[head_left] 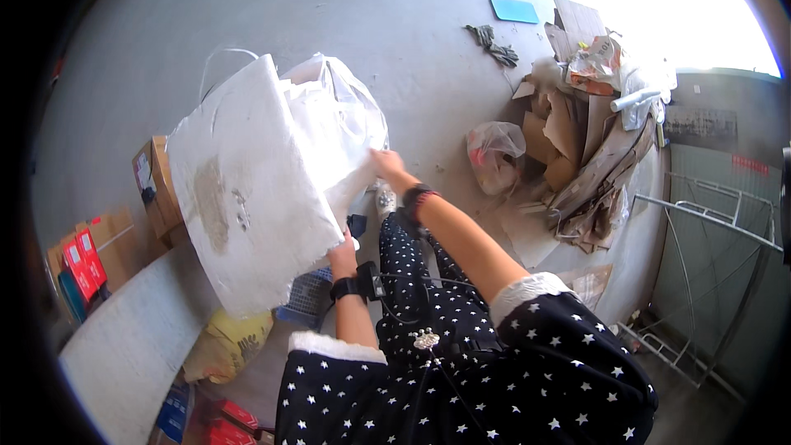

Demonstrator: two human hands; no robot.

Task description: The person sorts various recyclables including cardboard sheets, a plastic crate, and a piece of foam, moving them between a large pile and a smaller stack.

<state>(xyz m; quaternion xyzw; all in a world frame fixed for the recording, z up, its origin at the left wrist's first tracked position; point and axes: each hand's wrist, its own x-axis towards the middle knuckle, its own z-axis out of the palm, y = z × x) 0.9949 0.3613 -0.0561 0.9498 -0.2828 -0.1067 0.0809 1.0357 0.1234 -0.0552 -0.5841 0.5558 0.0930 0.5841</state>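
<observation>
We find a flat, stained white slab (239, 173) leftward, left hand (343, 255) gripping its corner, right hand (390, 167) gripping translucent white plastic (338, 115), dark print marking a yellow sack (229, 348).

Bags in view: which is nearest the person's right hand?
The large translucent bag beside the white board, right at the right hand; the yellow sack and those by the cardboard pile lie farther off.
</observation>
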